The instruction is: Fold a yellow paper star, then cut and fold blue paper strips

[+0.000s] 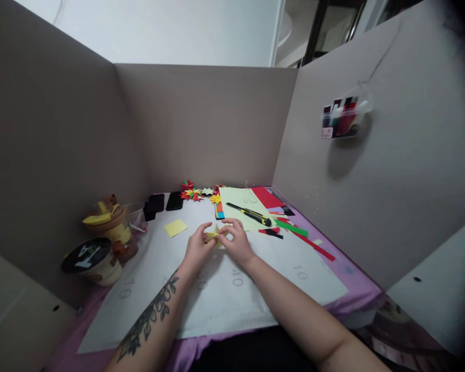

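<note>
While I watch from afar, the left hand point(199, 243) and right hand point(236, 241) pinch the yellow folded paper point(216, 235) between their fingertips, above the white sheet point(220, 305).

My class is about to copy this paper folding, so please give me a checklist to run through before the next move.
1. Left hand and right hand both at the folded yellow paper: ok.
2. Black-and-yellow cutter out of the hands, resting on the pale green sheet: ok.
3. Cutter blade fully retracted: cannot tell.
4. Yellow square lying separate from the hands: ok.
5. Loose paper strips stacked neatly: not ok, scattered at the right.
6. Folds crisp and even: cannot tell, fingers cover them.
</note>
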`<state>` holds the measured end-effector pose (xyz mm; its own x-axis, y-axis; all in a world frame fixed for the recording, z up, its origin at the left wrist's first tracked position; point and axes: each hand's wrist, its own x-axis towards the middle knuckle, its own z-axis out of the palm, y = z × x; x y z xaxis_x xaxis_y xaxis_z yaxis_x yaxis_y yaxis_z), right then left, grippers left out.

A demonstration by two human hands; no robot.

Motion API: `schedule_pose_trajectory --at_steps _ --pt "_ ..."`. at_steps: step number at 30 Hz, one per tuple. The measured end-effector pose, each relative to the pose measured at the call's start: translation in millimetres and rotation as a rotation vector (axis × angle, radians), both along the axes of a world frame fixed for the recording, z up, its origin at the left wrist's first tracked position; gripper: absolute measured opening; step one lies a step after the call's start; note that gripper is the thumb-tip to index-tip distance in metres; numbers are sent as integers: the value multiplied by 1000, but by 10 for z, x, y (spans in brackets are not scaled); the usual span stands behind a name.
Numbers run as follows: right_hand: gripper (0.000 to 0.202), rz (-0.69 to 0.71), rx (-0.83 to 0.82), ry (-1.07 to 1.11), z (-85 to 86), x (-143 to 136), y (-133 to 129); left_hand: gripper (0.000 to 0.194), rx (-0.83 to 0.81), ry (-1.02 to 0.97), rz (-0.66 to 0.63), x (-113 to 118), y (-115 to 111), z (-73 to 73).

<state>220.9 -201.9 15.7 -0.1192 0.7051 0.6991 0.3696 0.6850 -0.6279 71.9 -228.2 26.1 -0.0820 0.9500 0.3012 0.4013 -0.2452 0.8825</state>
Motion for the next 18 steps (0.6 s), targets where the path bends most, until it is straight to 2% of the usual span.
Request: schedule_pose_trajectory --at_steps 3,8,14,18 --pt "9 33 12 -30 31 6 -24 49 11 57 -5 -2 -10 7" --pt "12 53 15 -33 58 20 -47 50 16 39 -43 30 -21 16" --pt "5 74 -95 88 -39 -2 26 54 -31 -76 -65 49 -15 49" --pt "31 164 -324 333 -97 -53 67 59 -123 -197 -98 60 -37 109"
